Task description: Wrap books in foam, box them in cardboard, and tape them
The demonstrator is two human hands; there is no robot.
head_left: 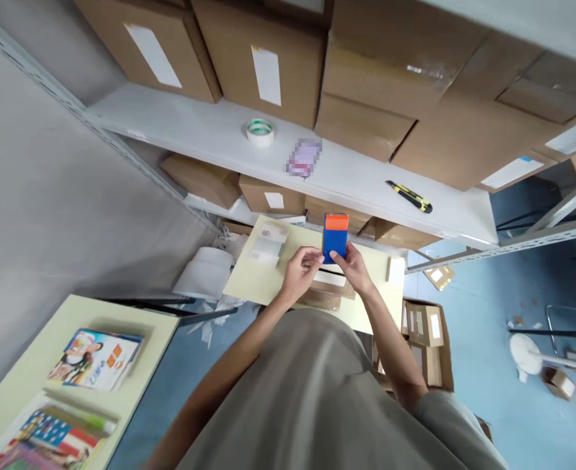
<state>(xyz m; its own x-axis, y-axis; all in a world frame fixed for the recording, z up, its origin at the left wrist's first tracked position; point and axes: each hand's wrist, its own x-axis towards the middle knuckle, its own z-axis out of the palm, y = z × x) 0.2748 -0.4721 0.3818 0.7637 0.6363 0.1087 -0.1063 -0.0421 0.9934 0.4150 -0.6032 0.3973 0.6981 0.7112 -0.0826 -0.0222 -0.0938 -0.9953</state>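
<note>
1. Closest to the camera, it's your grey shirt (pixel 307 391), filling the bottom middle of the view.
2. Here's your right hand (pixel 354 266), grasping the blue-and-orange packet (pixel 336 239) near its lower right, thumb across the front.
3. And your left hand (pixel 300 271) is at the packet's lower left corner, fingers curled in; whether they grip it, I can't tell.
4. The packet's up over the pale yellow table (pixel 246 281).
5. Beyond, on the white shelf (pixel 356 173), a tape roll (pixel 260 139) and a cutter (pixel 409 196) lie well apart.
</note>
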